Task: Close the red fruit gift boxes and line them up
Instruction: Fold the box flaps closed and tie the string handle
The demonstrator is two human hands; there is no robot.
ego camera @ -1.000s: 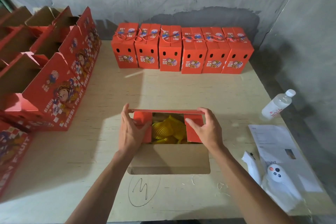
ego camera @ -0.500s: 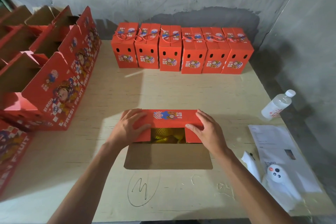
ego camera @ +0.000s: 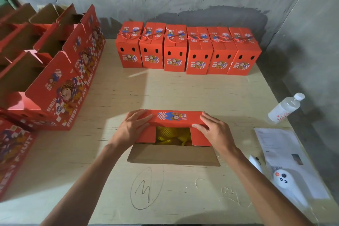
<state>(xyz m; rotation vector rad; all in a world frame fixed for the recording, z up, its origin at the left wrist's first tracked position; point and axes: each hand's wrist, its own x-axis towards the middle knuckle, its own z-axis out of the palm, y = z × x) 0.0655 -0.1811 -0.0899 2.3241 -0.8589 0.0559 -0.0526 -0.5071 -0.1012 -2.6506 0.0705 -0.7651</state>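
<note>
Both hands flat on the red gift box (ego camera: 176,117) near the front middle of the table: left hand (ego camera: 133,126) laid over the left end of the folded-down far flap, fingers straight and spread, pressing rather than gripping; right hand (ego camera: 213,131) the same on the right end, fingers extended, thumb tucked under the flap's near edge. Then, by size: pale plywood table (ego camera: 176,90) under everything; at its left edge a bank of open red boxes (ego camera: 60,86), brown insides showing, printed sides facing right; along the back wall a row of 6 closed red boxes (ego camera: 187,51), side by side and touching, red cord handles on top; the box in hand only half closed, far flap down, 2 short red side flaps folded in, plain brown near flap (ego camera: 173,156) lying open toward the body; yellow fruit in foam netting (ego camera: 173,135) visible through the gap between the side flaps; on the right, a printed sheet of paper (ego camera: 280,148), a clear water bottle (ego camera: 285,108) lying tilted, a small white gadget with dark dots (ego camera: 281,178); a pen scribble inside an oval (ego camera: 145,189) on the table front.
</note>
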